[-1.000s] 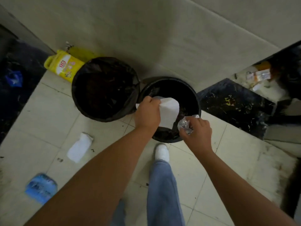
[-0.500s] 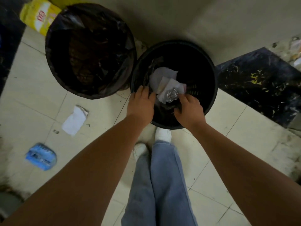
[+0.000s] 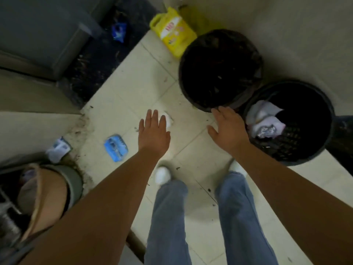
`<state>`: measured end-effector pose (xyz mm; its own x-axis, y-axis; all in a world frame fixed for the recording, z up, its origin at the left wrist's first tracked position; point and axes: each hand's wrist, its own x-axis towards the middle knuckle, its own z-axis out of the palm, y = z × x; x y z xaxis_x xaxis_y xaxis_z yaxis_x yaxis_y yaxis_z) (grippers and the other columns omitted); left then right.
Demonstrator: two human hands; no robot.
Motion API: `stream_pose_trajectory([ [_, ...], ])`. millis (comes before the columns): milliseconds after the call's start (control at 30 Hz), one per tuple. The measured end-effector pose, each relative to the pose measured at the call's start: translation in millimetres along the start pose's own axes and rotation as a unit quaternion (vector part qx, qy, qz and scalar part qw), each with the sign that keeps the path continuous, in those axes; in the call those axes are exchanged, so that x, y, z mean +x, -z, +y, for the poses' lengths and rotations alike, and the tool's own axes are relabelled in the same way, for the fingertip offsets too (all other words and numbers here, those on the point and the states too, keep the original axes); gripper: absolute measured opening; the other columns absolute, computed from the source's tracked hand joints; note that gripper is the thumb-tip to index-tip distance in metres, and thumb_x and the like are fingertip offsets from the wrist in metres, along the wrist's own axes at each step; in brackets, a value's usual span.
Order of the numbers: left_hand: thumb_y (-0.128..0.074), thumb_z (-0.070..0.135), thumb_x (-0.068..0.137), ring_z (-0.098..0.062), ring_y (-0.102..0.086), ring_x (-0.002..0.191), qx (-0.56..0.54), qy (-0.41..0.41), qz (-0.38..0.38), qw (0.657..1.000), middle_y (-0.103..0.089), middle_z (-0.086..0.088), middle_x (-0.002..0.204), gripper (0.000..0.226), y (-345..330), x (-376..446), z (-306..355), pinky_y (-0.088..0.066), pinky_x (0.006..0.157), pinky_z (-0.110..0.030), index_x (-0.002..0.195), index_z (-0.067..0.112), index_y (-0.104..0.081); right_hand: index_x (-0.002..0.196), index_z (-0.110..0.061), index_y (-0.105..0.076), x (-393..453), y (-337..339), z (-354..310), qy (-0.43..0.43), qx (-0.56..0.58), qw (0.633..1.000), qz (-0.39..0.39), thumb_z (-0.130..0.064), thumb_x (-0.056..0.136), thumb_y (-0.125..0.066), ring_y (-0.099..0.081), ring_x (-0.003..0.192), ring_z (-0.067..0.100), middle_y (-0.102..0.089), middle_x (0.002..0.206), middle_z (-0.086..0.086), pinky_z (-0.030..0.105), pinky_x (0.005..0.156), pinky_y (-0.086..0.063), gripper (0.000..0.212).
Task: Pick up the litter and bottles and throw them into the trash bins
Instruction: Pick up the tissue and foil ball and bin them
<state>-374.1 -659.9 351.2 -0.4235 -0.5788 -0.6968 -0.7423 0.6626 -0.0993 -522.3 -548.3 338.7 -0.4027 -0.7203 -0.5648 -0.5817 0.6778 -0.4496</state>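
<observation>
While both hands (image 3: 191, 131) spread empty, L arm reaches over tissue (image 3: 168, 121).

Bins (image 3: 219, 104) (image 3: 328, 131): black. Paper (image 3: 265, 115) in right bin: white, with silver foil (image 3: 266, 130). Far bottle (image 3: 174, 33): yellow. Left packet (image 3: 116, 148): blue. Floor tiles (image 3: 133, 96): cream. Trousers (image 3: 170, 217): blue denim.

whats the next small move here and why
Probably lower the left hand onto the white paper on the floor and pinch it. Both hands are open and empty; that hand is over the paper, with the right hand by the bins.
</observation>
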Motion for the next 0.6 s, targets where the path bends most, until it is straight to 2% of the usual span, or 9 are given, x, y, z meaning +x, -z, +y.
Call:
stream_pose_trajectory([
  [167, -0.035, 0.030, 0.102, -0.028, 0.002, 0.149, -0.049, 0.104, -0.010, 0.993, -0.004, -0.013, 0.161, 0.057, -41, -11, -140, -0.007, 0.122, -0.042, 0.150, 0.009, -0.013, 0.130, 0.002, -0.043, 30, -53, -102, 0.075, -0.076, 0.994, -0.012, -0.042, 0.082, -0.030, -0.039, 0.130, 0.046, -0.046, 0.137, 0.030, 0.058, 0.109, -0.029, 0.066],
  [333, -0.039, 0.030, 0.101, -0.028, 0.001, 0.149, -0.081, 0.117, -0.051, 0.988, -0.004, -0.014, 0.161, 0.060, -103, -19, -270, -0.009, 0.122, -0.043, 0.150, 0.008, -0.011, 0.136, -0.002, -0.034, 42, -141, -171, 0.006, -0.135, 0.989, -0.063, -0.029, 0.092, -0.046, -0.029, 0.138, 0.037, -0.036, 0.146, 0.024, 0.048, 0.115, -0.022, 0.053],
  [467, -0.043, 0.030, 0.100, -0.029, -0.001, 0.149, -0.153, 0.148, -0.072, 0.975, -0.006, -0.015, 0.160, 0.063, -151, -18, -333, -0.012, 0.121, -0.044, 0.150, 0.008, -0.013, 0.137, -0.004, -0.033, 34, -214, -218, -0.033, -0.174, 0.975, -0.130, -0.026, 0.093, -0.047, -0.028, 0.139, 0.033, -0.035, 0.148, 0.019, 0.046, 0.116, -0.022, 0.051],
  [600, -0.047, 0.030, 0.098, -0.030, -0.012, 0.147, -0.204, 0.162, -0.090, 0.961, -0.016, -0.016, 0.157, 0.063, -201, 7, -359, -0.023, 0.117, -0.042, 0.148, 0.007, -0.017, 0.133, 0.000, -0.040, 52, -270, -242, 0.011, -0.199, 0.967, -0.156, -0.022, 0.090, -0.052, -0.035, 0.135, 0.034, -0.042, 0.142, 0.023, 0.046, 0.114, -0.027, 0.049],
])
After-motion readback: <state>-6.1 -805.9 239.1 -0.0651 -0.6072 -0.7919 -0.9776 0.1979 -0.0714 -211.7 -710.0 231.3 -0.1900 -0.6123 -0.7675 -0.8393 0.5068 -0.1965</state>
